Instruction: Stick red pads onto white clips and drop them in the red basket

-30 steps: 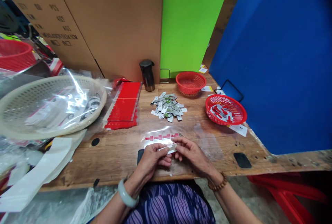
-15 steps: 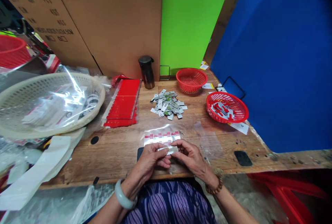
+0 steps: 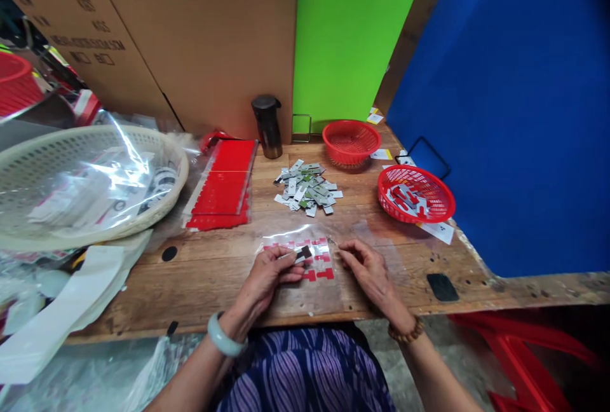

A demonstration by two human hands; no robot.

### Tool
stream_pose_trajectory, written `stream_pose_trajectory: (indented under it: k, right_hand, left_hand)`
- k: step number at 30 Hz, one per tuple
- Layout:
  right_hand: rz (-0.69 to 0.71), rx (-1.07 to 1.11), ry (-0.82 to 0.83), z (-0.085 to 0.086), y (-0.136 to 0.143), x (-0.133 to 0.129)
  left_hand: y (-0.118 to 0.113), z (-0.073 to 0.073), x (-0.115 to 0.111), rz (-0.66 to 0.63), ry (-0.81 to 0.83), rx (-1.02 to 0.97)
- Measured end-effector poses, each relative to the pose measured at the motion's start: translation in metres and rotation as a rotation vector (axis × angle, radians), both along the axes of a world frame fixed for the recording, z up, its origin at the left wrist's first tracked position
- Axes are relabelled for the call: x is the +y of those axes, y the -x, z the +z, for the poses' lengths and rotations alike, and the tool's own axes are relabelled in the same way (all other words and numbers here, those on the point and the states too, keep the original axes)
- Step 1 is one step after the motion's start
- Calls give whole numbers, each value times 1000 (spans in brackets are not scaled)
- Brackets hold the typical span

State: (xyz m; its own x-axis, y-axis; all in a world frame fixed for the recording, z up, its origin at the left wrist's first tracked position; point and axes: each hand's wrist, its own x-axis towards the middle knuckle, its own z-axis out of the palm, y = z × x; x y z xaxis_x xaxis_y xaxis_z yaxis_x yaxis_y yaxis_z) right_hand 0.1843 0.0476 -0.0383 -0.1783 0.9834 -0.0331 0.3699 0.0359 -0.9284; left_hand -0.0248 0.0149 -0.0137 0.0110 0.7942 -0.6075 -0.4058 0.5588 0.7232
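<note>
Between thumb and fingers, my left hand [image 3: 271, 272] pinches a small white piece with a dark end [image 3: 304, 254]. Beneath it lies a clear sheet with red stickers [image 3: 325, 274], near the table's front edge. My right hand [image 3: 366, 269] is just right of the sheet, thumb and index finger pressed together; anything between them is too small to make out. Farther back is a loose pile of small grey and white pieces [image 3: 309, 188]. A red basket [image 3: 445, 205] to the right holds white and red pieces.
Another red basket [image 3: 350, 142] and a dark tumbler [image 3: 268, 127] stand at the back. Red sheets [image 3: 223, 183] lie left of the pile. A large cream basket [image 3: 166, 208] with plastic bags fills the far left. Cardboard, green and blue panels rise behind.
My hands have moved apart, the right one away to the right. The piece in my left hand now shows its dark end, and more of the red stickers is uncovered. The view has shifted slightly.
</note>
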Motion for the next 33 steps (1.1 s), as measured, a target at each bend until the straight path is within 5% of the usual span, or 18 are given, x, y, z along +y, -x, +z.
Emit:
stream_pose_trajectory:
  k: [6, 16, 33]
  right_hand:
    - [151, -197, -127, 1, 6, -18]
    - [190, -378, -169, -2, 15, -27]
    - [84, -252, -248, -9, 18, -39]
  left_hand:
    - [-13, -7, 5, 42, -38, 8]
    - [-31, -24, -2, 75, -20, 68]
    - [-35, -20, -4, 141, -28, 86]
